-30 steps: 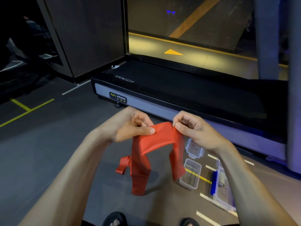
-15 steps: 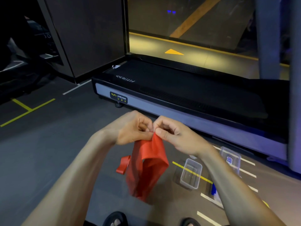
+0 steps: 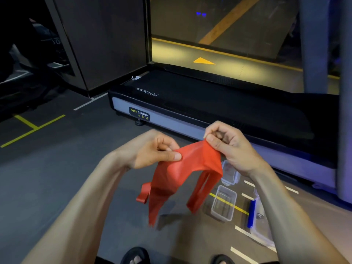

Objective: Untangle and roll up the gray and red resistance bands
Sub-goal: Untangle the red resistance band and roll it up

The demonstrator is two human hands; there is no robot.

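1. Pinching the red resistance band (image 3: pixel 187 168) with both hands, I have it held up in the air at centre frame, above the dark floor (image 3: pixel 57 178).
2. Left hand (image 3: pixel 152 149), centre-left: thumb laid flat on the band's top left edge, the other fingers curled behind it, so it's a pinch grip on the fabric.
3. Right hand (image 3: pixel 231 145), centre-right and a bit higher: thumb and curled forefinger pinch the band's upper right corner; the rest of the fingers are folded in toward the palm.
4. Band stretches between the two pinches as a short flat span, sloping up toward the right hand.
5. Below the span it hangs in loose folded strips: one long tail drops at lower centre, another shorter pair of layers hangs under the right hand.
6. A small looped bit of the band sticks out on the left side of the hanging part, lower centre-left.
7. Gray band: can't spot it anywhere in frame.
8. Clear plastic tub (image 3: pixel 224 202) sits on the floor at lower right, across a yellow line, just right of the hanging band in the picture.
9. A second clear container with a lid (image 3: pixel 229 173) is just above it, partly hidden by the right wrist.
10. Blue-handled item (image 3: pixel 251 213) lies at the right of the tub, on another clear lid; can't tell what it is.
11. Treadmill (image 3: pixel 209 103) runs across the middle of the frame behind the hands, with a BODY STRONG label on its near end.
12. Sandalled toes (image 3: pixel 135 259) show at the bottom edge.
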